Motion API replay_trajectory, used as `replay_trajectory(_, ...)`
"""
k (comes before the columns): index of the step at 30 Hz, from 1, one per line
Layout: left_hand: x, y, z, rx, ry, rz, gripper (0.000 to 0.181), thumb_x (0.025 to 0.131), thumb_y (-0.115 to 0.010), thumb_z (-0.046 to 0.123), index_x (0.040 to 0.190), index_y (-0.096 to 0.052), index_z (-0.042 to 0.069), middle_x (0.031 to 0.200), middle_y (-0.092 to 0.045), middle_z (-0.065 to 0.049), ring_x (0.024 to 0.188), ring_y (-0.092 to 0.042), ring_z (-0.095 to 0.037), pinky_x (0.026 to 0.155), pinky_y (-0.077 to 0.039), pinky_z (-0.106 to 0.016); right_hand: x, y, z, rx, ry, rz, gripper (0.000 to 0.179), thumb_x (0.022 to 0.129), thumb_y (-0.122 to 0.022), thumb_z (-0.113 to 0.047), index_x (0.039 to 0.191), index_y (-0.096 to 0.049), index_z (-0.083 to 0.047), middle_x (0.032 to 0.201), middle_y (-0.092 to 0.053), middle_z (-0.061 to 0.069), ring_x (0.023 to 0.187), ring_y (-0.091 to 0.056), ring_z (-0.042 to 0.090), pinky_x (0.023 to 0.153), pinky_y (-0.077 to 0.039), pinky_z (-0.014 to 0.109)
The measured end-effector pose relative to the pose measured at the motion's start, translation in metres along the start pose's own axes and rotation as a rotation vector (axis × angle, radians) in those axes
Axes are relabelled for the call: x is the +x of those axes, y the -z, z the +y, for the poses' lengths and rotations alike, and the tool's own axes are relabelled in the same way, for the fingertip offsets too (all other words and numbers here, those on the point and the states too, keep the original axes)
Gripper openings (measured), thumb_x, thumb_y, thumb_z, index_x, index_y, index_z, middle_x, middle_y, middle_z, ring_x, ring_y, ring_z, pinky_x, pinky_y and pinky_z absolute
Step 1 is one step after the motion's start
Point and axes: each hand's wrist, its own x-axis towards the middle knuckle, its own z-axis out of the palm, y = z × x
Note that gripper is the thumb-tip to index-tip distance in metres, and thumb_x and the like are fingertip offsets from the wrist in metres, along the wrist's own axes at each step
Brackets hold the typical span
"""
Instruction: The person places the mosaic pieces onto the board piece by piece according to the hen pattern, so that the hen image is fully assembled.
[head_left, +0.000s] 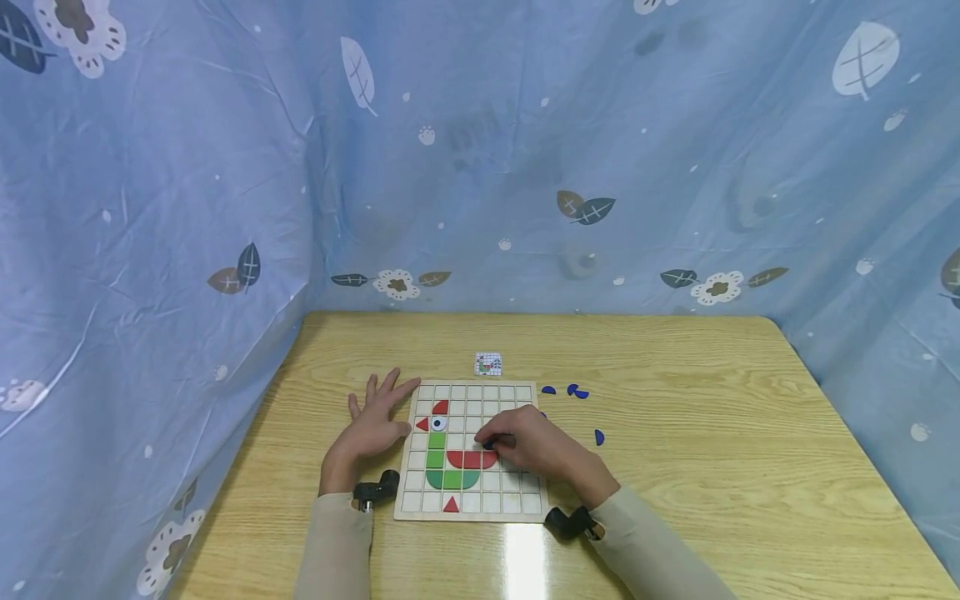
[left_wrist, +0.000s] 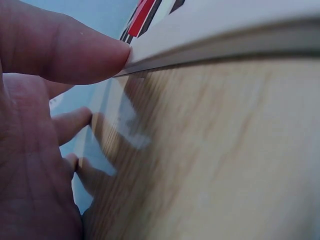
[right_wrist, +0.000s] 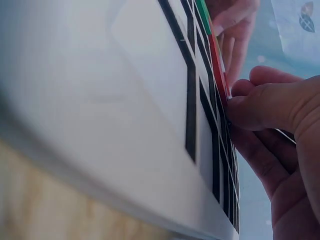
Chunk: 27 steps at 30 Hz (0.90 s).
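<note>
A white gridded board (head_left: 471, 516) lies on the table, with red, green and eye-marked pieces set in its cells. My left hand (head_left: 375, 425) rests at the board's left side with fingers spread; in the left wrist view its thumb (left_wrist: 90, 50) touches the board's edge. Over the middle right of the board, my right hand (head_left: 536, 442) pinches a small dark blue piece (head_left: 489, 445) between thumb and fingers. Just below that piece is a row of red pieces (head_left: 472, 460). The right fingers hide most of the held piece, and the right wrist view barely shows it.
Several blue half-round pieces (head_left: 599, 437) lie on the table to the right of the board, one partly hidden by the right hand. A small printed pattern card (head_left: 488, 364) lies behind the board. Blue patterned cloth (head_left: 465, 192) hangs round the table.
</note>
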Motion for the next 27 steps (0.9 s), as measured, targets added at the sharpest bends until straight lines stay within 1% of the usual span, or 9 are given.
replay_trajectory(4, 0.000, 0.000, 0.000, -0.004, -0.001, 0.001, 0.085, 0.088, -0.066, 0.006, 0.169, -0.044, 0.017, 0.184, -0.008, -0.021, 0.168, 0.017, -0.051, 0.121, 0.025, -0.079, -0.003, 0.001, 0.000, 0.016, 0.012, 0.034, 0.029, 0.098, -0.076, 0.002, 0.120, -0.084, -0.014, 0.117, -0.083, -0.005, 0.105, -0.075, 0.007, 0.096, -0.063, 0.029)
replay_trajectory(7, 0.000, 0.000, 0.000, -0.007, -0.005, 0.001, 0.085, 0.088, -0.066, 0.006, 0.169, -0.044, 0.018, 0.184, -0.008, -0.021, 0.168, 0.018, -0.050, 0.121, 0.026, -0.078, -0.008, 0.005, -0.002, 0.008, 0.019, 0.074, 0.028, 0.097, -0.078, 0.000, 0.121, -0.084, -0.012, 0.117, -0.084, -0.003, 0.105, -0.076, 0.009, 0.096, -0.064, 0.032)
replay_trajectory(10, -0.001, 0.000, 0.001, -0.004, -0.009, -0.003, 0.085, 0.088, -0.065, 0.007, 0.170, -0.043, 0.018, 0.185, -0.007, -0.020, 0.168, 0.018, -0.050, 0.121, 0.025, -0.078, -0.018, 0.012, -0.003, 0.026, -0.022, 0.125, 0.026, 0.097, -0.078, -0.002, 0.121, -0.084, -0.012, 0.116, -0.084, -0.003, 0.106, -0.077, 0.011, 0.097, -0.064, 0.037)
replay_trajectory(13, 0.000, 0.000, 0.001, -0.003, -0.011, -0.009, 0.085, 0.088, -0.065, 0.007, 0.170, -0.043, 0.018, 0.185, -0.006, -0.021, 0.168, 0.018, -0.050, 0.121, 0.026, -0.078, -0.033, 0.019, 0.000, 0.056, -0.064, 0.194, 0.026, 0.096, -0.080, -0.003, 0.120, -0.084, -0.011, 0.115, -0.084, -0.001, 0.107, -0.079, 0.016, 0.098, -0.064, 0.043)
replay_trajectory(16, 0.000, 0.001, 0.002, -0.003, -0.011, -0.016, 0.085, 0.088, -0.065, 0.007, 0.170, -0.043, 0.018, 0.185, -0.005, -0.021, 0.167, 0.019, -0.050, 0.121, 0.026, -0.078, -0.050, 0.027, 0.008, 0.075, -0.094, 0.262, 0.027, 0.095, -0.081, -0.003, 0.120, -0.084, -0.011, 0.115, -0.084, -0.002, 0.105, -0.080, 0.018, 0.097, -0.065, 0.044)
replay_trajectory(20, -0.001, 0.001, 0.002, -0.005, -0.011, -0.014, 0.085, 0.089, -0.065, 0.007, 0.170, -0.043, 0.018, 0.185, -0.005, -0.020, 0.167, 0.019, -0.050, 0.121, 0.027, -0.078, -0.076, 0.038, 0.020, 0.059, -0.133, 0.347, 0.028, 0.093, -0.083, -0.004, 0.120, -0.085, -0.013, 0.118, -0.084, -0.006, 0.112, -0.080, 0.017, 0.097, -0.065, 0.041)
replay_trajectory(22, -0.001, 0.001, 0.001, -0.002, -0.009, -0.011, 0.085, 0.089, -0.065, 0.006, 0.170, -0.043, 0.018, 0.185, -0.005, -0.020, 0.167, 0.019, -0.050, 0.121, 0.026, -0.078, -0.089, 0.043, 0.024, 0.049, -0.151, 0.385, 0.028, 0.092, -0.084, -0.003, 0.119, -0.085, -0.012, 0.118, -0.084, -0.006, 0.114, -0.079, 0.018, 0.097, -0.065, 0.039)
replay_trajectory(25, -0.001, 0.002, 0.001, -0.003, -0.009, -0.011, 0.086, 0.088, -0.065, 0.006, 0.170, -0.042, 0.018, 0.185, -0.005, -0.021, 0.167, 0.019, -0.050, 0.121, 0.027, -0.078, -0.106, 0.050, 0.033, 0.047, -0.193, 0.424, 0.030, 0.091, -0.084, 0.002, 0.118, -0.085, -0.010, 0.117, -0.084, -0.004, 0.113, -0.079, 0.017, 0.096, -0.065, 0.034)
replay_trajectory(27, -0.002, 0.002, 0.001, -0.008, -0.008, -0.013, 0.086, 0.088, -0.065, 0.006, 0.170, -0.042, 0.017, 0.185, -0.005, -0.021, 0.167, 0.020, -0.050, 0.120, 0.027, -0.078, -0.115, 0.054, 0.038, 0.067, -0.234, 0.435, 0.031, 0.090, -0.083, 0.005, 0.118, -0.084, -0.009, 0.116, -0.084, -0.002, 0.112, -0.079, 0.014, 0.098, -0.064, 0.032)
